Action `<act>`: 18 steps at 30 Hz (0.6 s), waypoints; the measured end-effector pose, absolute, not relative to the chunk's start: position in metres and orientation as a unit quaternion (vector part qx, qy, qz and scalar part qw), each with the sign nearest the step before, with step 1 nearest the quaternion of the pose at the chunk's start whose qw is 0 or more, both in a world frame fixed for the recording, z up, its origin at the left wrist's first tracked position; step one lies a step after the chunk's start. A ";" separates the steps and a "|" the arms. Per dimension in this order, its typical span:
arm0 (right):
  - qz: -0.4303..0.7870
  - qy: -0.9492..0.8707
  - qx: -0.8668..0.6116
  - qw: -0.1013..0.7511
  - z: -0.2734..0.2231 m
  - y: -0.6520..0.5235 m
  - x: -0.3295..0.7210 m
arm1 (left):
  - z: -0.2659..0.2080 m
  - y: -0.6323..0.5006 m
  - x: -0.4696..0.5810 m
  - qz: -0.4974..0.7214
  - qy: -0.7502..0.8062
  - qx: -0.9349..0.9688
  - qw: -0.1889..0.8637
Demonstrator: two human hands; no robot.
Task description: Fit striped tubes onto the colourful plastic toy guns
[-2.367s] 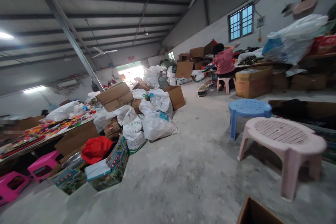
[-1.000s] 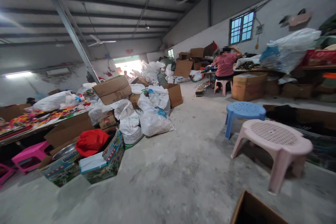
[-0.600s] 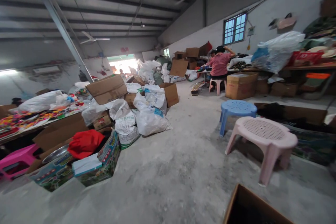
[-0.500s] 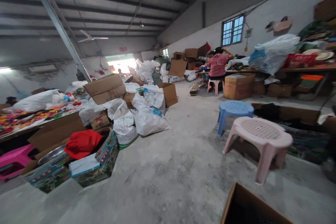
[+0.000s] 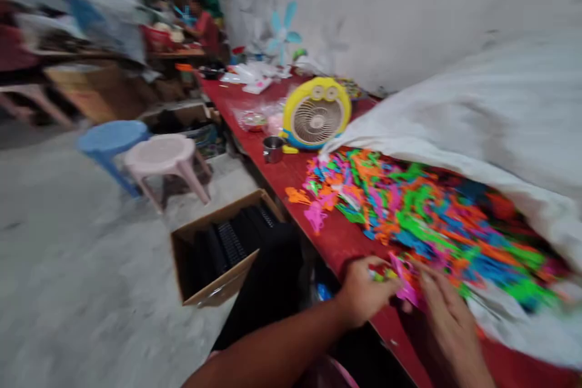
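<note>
**Both hands at a pink plastic piece, red table, near edge**

The left hand (image 5: 364,291) is curled, fingers closed onto small coloured pieces at the near edge of the red table (image 5: 336,239). The right hand (image 5: 448,321) lies just beside it, fingers extended and loosely spread, tips touching the same cluster. Between the two hands sits a pink piece (image 5: 404,285), thin, flat and bright magenta; motion blur hides its exact outline, and whether the right hand actually grips it cannot be told.

The pink piece lies at the near end of a heap (image 5: 422,218) of like parts: flat, glossy plastic shapes in orange, green, blue, pink and red, spread thickly across the table. A few strays lie apart from the heap toward the table edge, among them an orange one and a pink one. A white sack (image 5: 491,121) lies along the far side of the heap and partly over it.

Further along the table stand a yellow fan (image 5: 317,114) and, just beside it, a metal cup (image 5: 273,149). On the floor below the table edge sits an open box (image 5: 220,248) with dark contents. A pink stool (image 5: 166,160) and a blue stool (image 5: 111,142) stand close together beyond it.
</note>
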State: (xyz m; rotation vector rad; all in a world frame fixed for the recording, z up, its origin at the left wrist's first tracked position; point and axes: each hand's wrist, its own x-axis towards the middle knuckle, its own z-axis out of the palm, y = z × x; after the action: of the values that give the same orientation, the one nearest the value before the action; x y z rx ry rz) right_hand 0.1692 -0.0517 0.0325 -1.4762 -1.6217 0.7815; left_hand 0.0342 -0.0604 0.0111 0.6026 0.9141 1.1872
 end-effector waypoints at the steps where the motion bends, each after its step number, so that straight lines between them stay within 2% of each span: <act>1: 0.307 -0.618 -0.603 0.400 0.035 -0.063 0.184 | 0.008 -0.061 0.045 0.525 0.396 0.285 0.697; 9: 0.351 -0.556 -0.630 0.414 0.033 -0.100 0.230 | 0.008 -0.067 0.067 0.516 0.395 0.335 0.682; 12: 0.412 -0.516 -0.623 0.420 0.031 -0.109 0.245 | 0.010 -0.073 0.085 0.509 0.375 0.349 0.692; 15: 0.495 -0.498 -0.587 0.403 0.024 -0.115 0.255 | 0.009 -0.076 0.101 0.498 0.354 0.375 0.697; 18: 0.505 -0.509 -0.590 0.370 0.017 -0.121 0.265 | 0.005 -0.078 0.112 0.482 0.364 0.394 0.693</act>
State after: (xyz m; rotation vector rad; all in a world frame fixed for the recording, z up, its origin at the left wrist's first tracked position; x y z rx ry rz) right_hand 0.2650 -0.1209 0.0168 -1.5143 -1.3059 1.2961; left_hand 0.1121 -0.0778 0.0055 0.8808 0.8123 1.0777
